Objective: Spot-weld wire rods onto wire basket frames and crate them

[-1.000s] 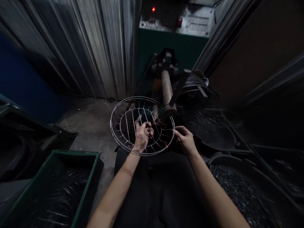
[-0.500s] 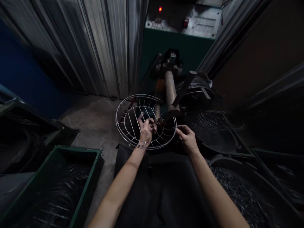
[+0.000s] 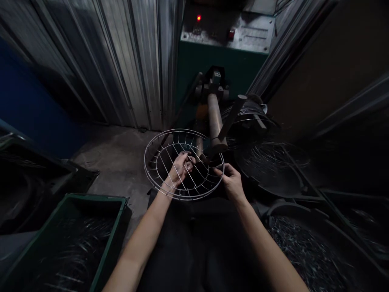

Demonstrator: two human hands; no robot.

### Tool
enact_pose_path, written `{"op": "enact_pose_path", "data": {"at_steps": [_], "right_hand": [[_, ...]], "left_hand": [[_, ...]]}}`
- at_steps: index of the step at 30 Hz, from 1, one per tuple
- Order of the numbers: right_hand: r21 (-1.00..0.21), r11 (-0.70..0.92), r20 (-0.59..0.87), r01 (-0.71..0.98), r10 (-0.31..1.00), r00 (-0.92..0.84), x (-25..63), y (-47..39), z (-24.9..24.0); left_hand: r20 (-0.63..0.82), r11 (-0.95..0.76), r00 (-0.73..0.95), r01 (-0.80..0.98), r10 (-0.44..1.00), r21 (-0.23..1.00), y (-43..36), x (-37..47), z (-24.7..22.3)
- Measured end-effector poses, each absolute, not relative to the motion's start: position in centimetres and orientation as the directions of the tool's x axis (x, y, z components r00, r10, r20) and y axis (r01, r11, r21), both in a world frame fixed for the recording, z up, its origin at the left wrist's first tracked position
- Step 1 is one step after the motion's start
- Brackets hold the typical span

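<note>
In the way: thick metal bar (image 3: 214,117) of the green machine (image 3: 225,61), its end by the wire basket's (image 3: 191,177) far right edge.
Around: green crate (image 3: 94,197) at left, tub (image 3: 296,206) of metal scraps at right.
Room: grey floor (image 3: 112,162), dim; ridged metal wall (image 3: 142,61).
Basket: before the machine, mouth up; bottom bars slant far left to near right.
Left hand (image 3: 179,168): beneath basket, fingers curled; grip unclear.
Right hand (image 3: 231,178): thumb and fingers near together at right rim; cannot tell if clamped.

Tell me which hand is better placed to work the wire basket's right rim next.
Probably the right hand: it is at that edge of the wire basket, while the left hand is seen through it.
</note>
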State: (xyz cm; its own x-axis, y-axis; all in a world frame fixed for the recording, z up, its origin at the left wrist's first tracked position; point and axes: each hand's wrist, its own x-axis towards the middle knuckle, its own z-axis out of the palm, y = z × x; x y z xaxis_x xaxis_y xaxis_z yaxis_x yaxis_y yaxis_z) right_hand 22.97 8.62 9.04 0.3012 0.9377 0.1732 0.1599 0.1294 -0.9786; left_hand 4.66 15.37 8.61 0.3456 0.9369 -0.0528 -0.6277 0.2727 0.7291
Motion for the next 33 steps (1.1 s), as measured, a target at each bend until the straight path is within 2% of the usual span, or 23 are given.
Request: {"op": "enact_pose_path", "data": {"at_steps": [12,18,25,33], "right_hand": [[-0.978,0.140,0.174,0.157,0.959,0.224,23.7,13.4,10.0],[-0.980,0.136,0.165,0.147,0.966,0.202,23.5,14.4,9.6],[-0.985,0.104,0.133,0.138,0.965,0.225,24.0,13.1,9.5],[-0.973,0.110,0.156,0.204,0.961,0.230,24.4,10.7,9.5]], "left_hand": [[0.062,0.035,0.120,-0.674,0.991,0.738,15.7,6.0,8.4],[0.058,0.028,0.105,-0.670,0.993,0.742,16.0,5.9,8.3],[0.136,-0.001,0.145,-0.681,0.980,0.732,14.8,5.3,8.4],[0.061,-0.025,0.027,-0.701,0.998,0.712,14.9,6.1,8.7]]}}
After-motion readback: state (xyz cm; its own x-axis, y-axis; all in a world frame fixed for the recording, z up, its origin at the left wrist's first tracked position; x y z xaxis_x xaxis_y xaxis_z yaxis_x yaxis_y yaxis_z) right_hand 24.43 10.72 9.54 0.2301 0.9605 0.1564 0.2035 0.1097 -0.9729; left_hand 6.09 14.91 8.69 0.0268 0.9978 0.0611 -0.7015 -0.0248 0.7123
